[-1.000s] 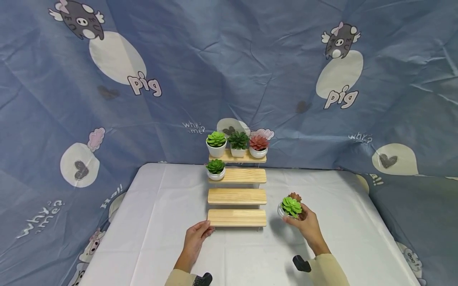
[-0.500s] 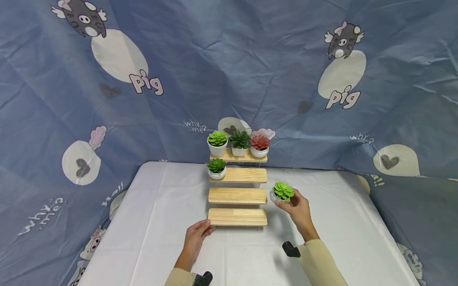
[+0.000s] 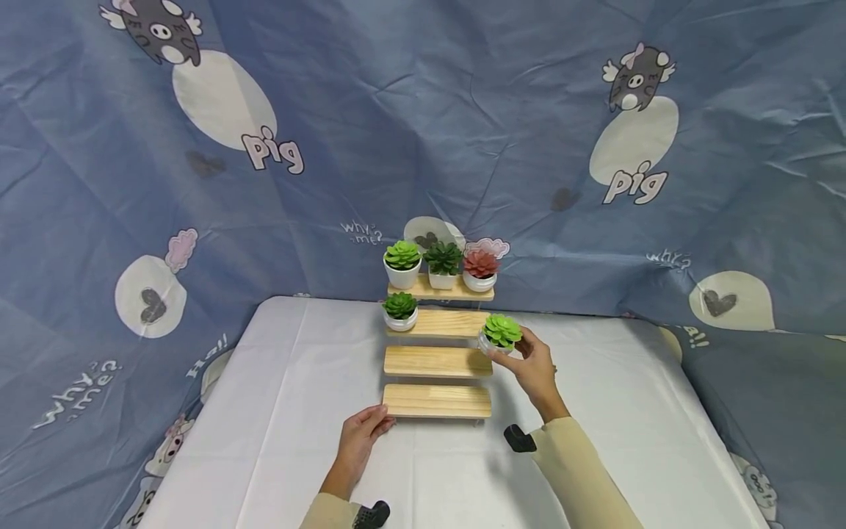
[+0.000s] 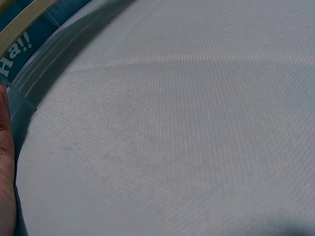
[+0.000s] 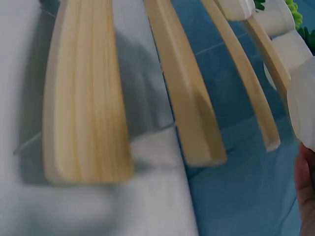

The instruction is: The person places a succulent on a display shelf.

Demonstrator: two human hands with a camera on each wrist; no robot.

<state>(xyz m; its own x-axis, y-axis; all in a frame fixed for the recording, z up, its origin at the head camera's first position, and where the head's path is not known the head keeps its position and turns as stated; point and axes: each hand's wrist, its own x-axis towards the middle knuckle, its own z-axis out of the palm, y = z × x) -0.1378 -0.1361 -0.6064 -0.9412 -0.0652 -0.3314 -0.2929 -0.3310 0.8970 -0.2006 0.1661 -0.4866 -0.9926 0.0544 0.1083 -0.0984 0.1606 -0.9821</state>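
Note:
My right hand [image 3: 537, 371] holds a light green succulent [image 3: 502, 330] by its white round pot [image 3: 485, 342]. The pot overlaps the right end of the second shelf from the top in the head view; I cannot tell whether they touch. My left hand [image 3: 359, 439] pinches the front left corner of the lowest shelf [image 3: 436, 401] of the wooden stand. On the second shelf [image 3: 449, 323] a green succulent [image 3: 399, 306] sits at the left end. The top shelf [image 3: 456, 292] bears a light green succulent [image 3: 402, 255], a dark green one [image 3: 443, 257] and a red one [image 3: 480, 264].
A brownish sliver [image 3: 555, 369] peeks out from behind the right hand. The stand is on a white tablecloth [image 3: 317, 367]. Behind rises a blue printed cloth [image 3: 423, 147]. The third shelf [image 5: 184, 83] and lowest shelf show close up in the right wrist view.
My right hand has carried the light green succulent left and away from me, toward the second shelf. A reddish-brown plant behind it has become almost hidden. The left hand has stayed put.

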